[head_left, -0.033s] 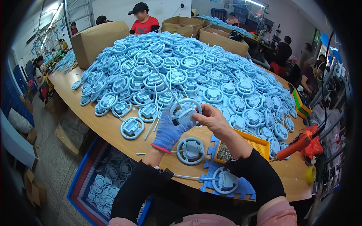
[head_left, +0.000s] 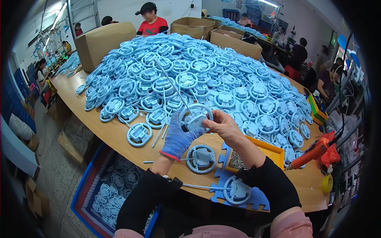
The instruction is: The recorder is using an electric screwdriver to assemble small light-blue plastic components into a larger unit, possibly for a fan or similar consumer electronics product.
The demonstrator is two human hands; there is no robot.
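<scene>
A light-blue plastic toy steering wheel (head_left: 194, 120) with a long thin rod is held up over the table's near edge. My left hand (head_left: 178, 133), in a blue glove with a red cuff, is closed around its left and lower side. My bare right hand (head_left: 223, 126) pinches the right side of its rim. The rod slants up and left from the wheel toward the pile. Below my hands, another toy wheel (head_left: 201, 158) lies on the table, its rod pointing left. A third wheel (head_left: 237, 190) rests on a blue foam mat (head_left: 260, 198) by my right forearm.
A big pile of such wheels (head_left: 186, 79) covers much of the wooden table (head_left: 101, 129). Beside my right forearm stands a yellow tray (head_left: 274, 152) with small metal screws. An orange power screwdriver (head_left: 311, 154) hangs at right. A blue crate (head_left: 85, 190) of parts stands lower left.
</scene>
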